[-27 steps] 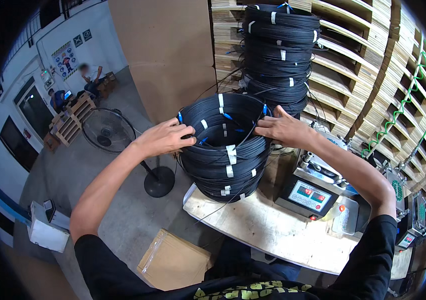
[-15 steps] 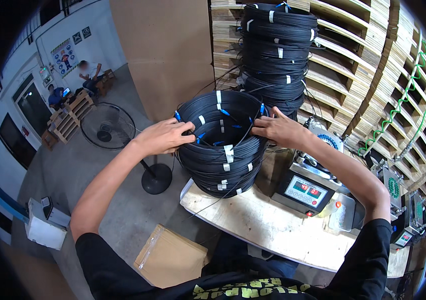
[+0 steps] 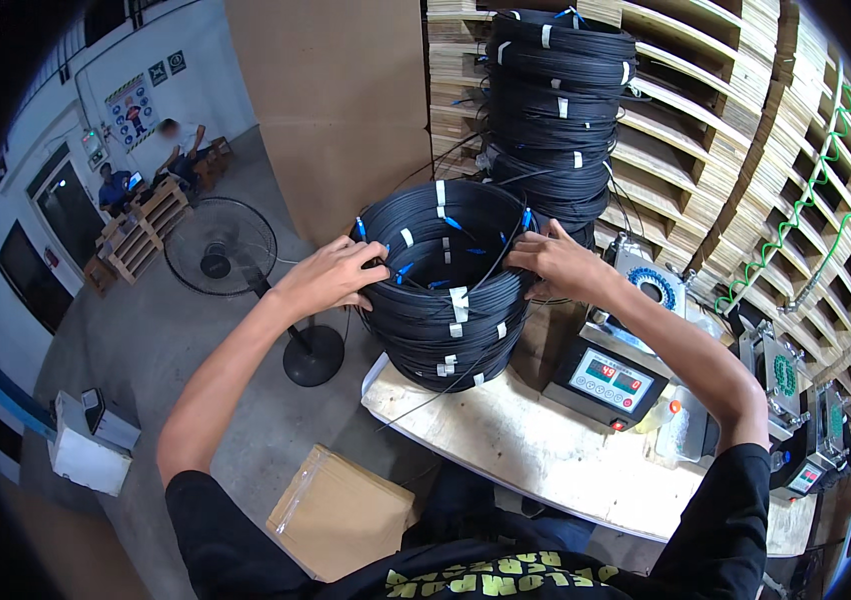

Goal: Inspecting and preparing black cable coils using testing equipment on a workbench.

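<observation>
Both sides of the black cable stack, in the middle of the frame, are gripped near the top. The left hand and right hand curl their fingers over its rim, perhaps to keep it level. White bands seem to keep it neat. The wooden table holds it up.

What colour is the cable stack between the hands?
The cable stack is black, clearest in the head view.

Worktop: black cable coils are stacked left, display machine is set right.
Floor: fan is stood far left, cardboard is laid near.
</observation>
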{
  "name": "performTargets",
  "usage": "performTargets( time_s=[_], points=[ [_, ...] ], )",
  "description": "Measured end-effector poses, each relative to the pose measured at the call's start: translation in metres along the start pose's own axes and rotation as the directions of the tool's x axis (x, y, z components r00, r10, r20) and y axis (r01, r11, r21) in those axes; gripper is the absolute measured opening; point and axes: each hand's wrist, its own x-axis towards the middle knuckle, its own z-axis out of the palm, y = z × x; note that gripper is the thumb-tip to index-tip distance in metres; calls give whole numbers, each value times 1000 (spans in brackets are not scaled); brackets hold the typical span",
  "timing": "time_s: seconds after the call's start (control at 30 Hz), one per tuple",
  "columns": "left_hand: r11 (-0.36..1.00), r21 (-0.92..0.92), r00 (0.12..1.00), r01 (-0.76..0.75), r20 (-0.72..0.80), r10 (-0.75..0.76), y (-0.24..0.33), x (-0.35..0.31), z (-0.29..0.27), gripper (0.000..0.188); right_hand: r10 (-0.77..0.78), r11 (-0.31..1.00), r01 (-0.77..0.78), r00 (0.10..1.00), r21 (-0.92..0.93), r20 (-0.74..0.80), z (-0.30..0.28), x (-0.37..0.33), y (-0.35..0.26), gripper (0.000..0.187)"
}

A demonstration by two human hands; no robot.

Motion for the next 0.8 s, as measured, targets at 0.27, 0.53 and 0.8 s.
performTargets(
  time_s=[0.27,0.53,0.8],
  points=[
    [1000,0,993,20,-118,-20,9,-11,0,57,-21,1000,21,995,5,-93,0,-8,0,66],
    [944,-241,912,225,-289,-292,10,-39,-17,24,60,989,-35,984,147,-166,-21,-27,12,55],
    [803,-530,844,272,-270,-464,1,-30,-28,19,149,924,-38,953,380,-266,-24,-36,16,39]
  ],
)
